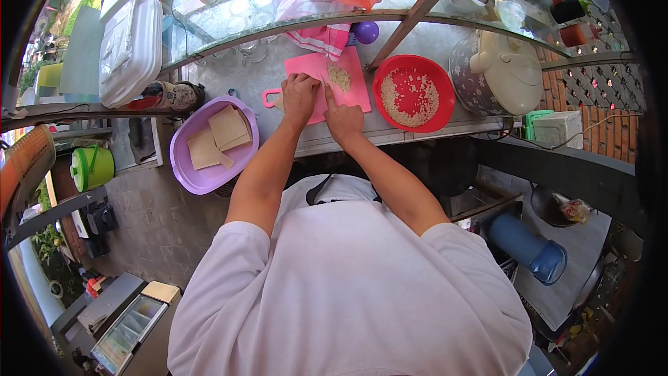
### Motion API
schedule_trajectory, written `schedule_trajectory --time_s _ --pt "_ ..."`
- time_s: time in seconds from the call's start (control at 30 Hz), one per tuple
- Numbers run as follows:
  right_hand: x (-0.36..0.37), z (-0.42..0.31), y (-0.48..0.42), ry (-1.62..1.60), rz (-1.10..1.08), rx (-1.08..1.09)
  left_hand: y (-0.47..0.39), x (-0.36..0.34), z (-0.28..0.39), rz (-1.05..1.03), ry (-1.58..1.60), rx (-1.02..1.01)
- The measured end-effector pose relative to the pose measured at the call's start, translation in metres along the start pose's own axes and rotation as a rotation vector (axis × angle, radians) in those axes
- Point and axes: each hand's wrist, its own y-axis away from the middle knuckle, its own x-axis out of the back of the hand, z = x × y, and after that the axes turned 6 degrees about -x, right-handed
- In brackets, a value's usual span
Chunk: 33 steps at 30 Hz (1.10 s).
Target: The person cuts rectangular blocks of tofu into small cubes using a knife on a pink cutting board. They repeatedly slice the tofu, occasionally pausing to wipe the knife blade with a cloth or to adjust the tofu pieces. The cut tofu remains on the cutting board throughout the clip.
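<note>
A pink cutting board [360, 86] with a handle lies on the metal counter in front of me. My left hand [300, 96] presses down on it with curled fingers, over pale flat sheets [279, 103] whose edge shows at the left. In my right hand [344, 119] is a knife [323, 81], mostly hidden, with the index finger stretched along it. Beside the blade sits a small heap of chopped pale pieces [339, 78]. On the left, a purple basin [176, 164] holds more pale square sheets [228, 128]. A red bowl [380, 74] at the right contains diced pale bits [417, 115].
A flowered rice cooker [496, 73] stands right of the bowl. Behind the board are a pink checked cloth [334, 39], a purple ball-like object [365, 33] and glassware [253, 51]. A framed glass pane crosses above the counter. Foam boxes [130, 52] are stacked at left.
</note>
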Motion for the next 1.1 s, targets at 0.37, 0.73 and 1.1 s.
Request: schedule_trajectory --time_s 0.37,0.73,1.1 --pt "-0.01 0.001 0.001 -0.003 0.124 0.059 0.001 0.001 -0.001 -0.006 -0.013 -0.01" --pt "-0.007 0.004 -0.011 -0.068 0.147 0.07 -0.004 0.005 0.001 -0.081 -0.113 0.043" --pt "-0.008 0.008 -0.006 -0.06 0.169 0.106 -0.009 -0.004 -0.002 -0.045 -0.072 -0.009"
